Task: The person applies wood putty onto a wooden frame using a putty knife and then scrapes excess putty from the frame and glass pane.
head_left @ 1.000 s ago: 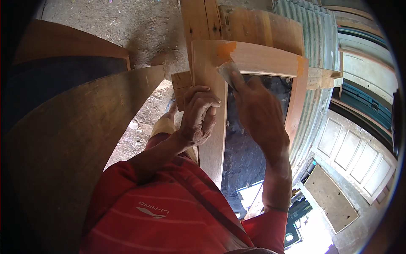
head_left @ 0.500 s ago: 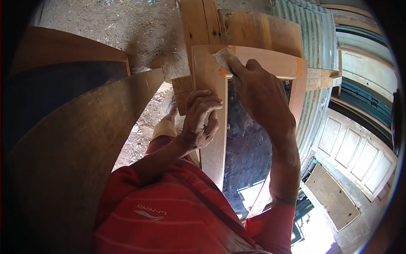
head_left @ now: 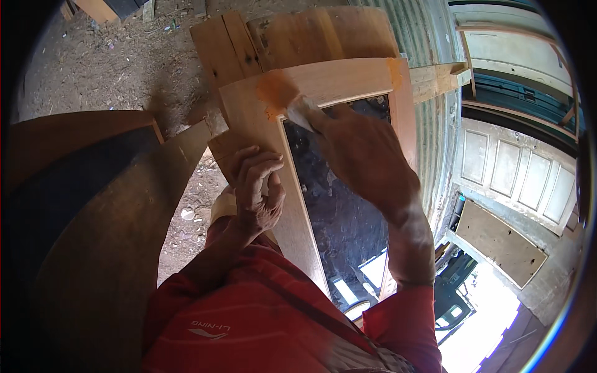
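My right hand [head_left: 367, 152] is closed around a putty knife [head_left: 302, 114]. Its pale blade, slightly blurred, lies close to the upper left corner joint of a wooden frame [head_left: 354, 81]. An orange smear of filler [head_left: 277, 90] covers that joint, and another orange patch [head_left: 395, 71] marks the frame's right corner. My left hand [head_left: 258, 189] is over the frame's left side piece, fingers loosely bent and thumb apart, with nothing visible between them. A small wooden board [head_left: 225, 148] shows just past its knuckles; whether they touch I cannot tell.
Inside the frame is a dark, shiny panel [head_left: 342, 211]. Beyond it lie wide planks [head_left: 323, 37]. A large curved wooden sheet [head_left: 118, 205] stands at left. Corrugated metal [head_left: 432, 124] runs along the right, with a pale panelled door [head_left: 513, 168] farther off.
The view has shifted, so the frame appears lower left and tilted. My right hand has drawn the knife back from the corner, where the orange smear is now much broader.
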A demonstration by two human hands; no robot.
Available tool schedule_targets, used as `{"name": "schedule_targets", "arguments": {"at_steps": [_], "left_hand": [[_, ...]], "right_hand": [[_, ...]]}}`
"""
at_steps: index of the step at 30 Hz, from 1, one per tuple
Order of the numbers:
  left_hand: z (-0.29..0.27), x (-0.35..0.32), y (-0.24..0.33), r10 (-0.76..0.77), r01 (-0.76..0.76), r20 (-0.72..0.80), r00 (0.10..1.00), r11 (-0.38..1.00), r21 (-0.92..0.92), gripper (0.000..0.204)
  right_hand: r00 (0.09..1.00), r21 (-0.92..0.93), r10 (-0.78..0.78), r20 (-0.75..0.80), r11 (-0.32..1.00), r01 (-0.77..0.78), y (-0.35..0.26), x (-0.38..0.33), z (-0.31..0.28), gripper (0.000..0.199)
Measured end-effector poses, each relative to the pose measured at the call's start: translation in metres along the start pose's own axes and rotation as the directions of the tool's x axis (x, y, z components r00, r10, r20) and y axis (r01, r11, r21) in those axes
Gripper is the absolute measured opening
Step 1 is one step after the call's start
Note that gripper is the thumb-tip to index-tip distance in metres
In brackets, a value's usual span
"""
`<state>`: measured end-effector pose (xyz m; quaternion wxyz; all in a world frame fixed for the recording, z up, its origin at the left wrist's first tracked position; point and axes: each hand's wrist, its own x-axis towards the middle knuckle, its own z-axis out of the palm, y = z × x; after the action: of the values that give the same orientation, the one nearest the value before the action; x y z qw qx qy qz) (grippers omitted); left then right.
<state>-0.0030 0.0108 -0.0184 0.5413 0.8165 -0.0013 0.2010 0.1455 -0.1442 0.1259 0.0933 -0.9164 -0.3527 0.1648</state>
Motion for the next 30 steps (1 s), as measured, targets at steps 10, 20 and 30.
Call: {"name": "schedule_targets", "arguments": {"at_steps": [10, 20, 30], "left_hand": [[0.001, 0.0, 0.0, 0.022, -0.022, 0.01, 1.0, 1.0, 0.022, 0.032], [0.002, 0.002, 0.002, 0.05, -0.05, 0.002, 0.999, 0.998, 0.023, 0.039], [0.006, 0.004, 0.008, 0.125, -0.126, 0.015, 0.992, 0.989, 0.082, 0.026]], "right_hand": [[0.876, -0.027, 0.481, -0.03, 0.876, -0.481, 0.177, -0.015, -0.049, 0.041], [0.767, -0.153, 0.566, 0.303, 0.823, -0.547, 0.157, -0.052, -0.075, 0.035], [0.532, 0.478, 0.847, -0.023, 0.476, -0.738, 0.059, -0.238, -0.012, 0.041]]}}
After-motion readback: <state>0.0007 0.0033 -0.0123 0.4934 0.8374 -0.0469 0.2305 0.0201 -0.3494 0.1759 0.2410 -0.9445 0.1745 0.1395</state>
